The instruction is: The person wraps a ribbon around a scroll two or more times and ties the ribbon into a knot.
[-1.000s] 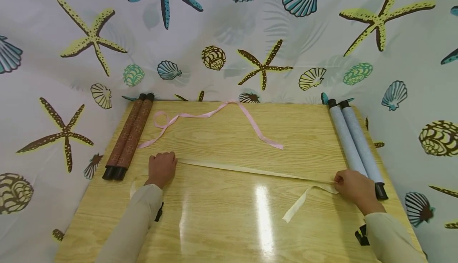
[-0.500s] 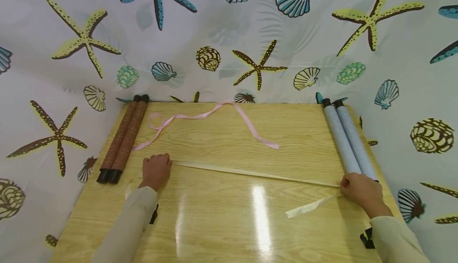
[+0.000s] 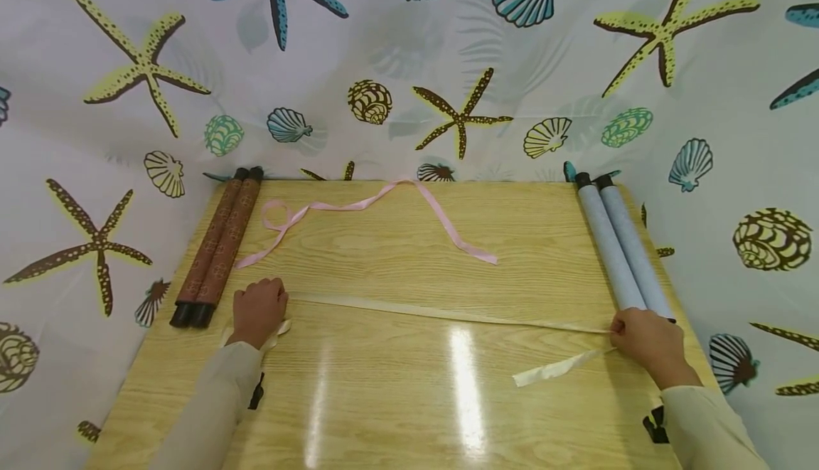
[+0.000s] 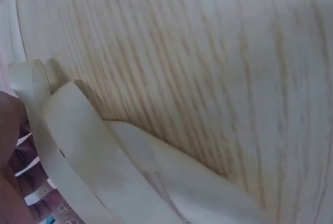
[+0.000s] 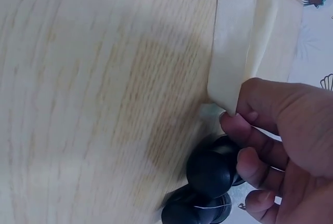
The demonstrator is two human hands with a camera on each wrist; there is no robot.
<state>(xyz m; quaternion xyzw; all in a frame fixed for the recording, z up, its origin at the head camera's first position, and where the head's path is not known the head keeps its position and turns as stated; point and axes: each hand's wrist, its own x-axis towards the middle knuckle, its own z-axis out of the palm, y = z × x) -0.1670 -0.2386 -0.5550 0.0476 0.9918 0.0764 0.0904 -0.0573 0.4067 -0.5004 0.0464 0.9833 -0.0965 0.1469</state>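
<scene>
A cream ribbon (image 3: 416, 309) runs nearly straight across the wooden table between two hands. The left hand (image 3: 259, 308), fingers curled, grips its left end beside the brown rolls. Loose loops of this ribbon (image 4: 88, 141) hang by the left hand's fingers in the left wrist view. At the other side the right hand (image 3: 651, 342) pinches the ribbon between thumb and index finger, close to the blue-grey rolls. A free tail (image 3: 557, 369) slants from the right hand towards the table's middle. In the right wrist view the ribbon (image 5: 234, 37) lies doubled above the pinch.
A pink ribbon (image 3: 365, 205) with a small loop curves along the back of the table (image 3: 384, 399). Two brown patterned rolls (image 3: 220, 242) lie on the left, two blue-grey rolls (image 3: 617, 242) on the right, all black-capped. A shell-print cloth (image 3: 384, 43) surrounds the table.
The left hand has moved left with the ribbon, and a loop now shows beside its wrist. The right hand has shifted slightly right, pulling its tail straighter. The head view has turned a little.
</scene>
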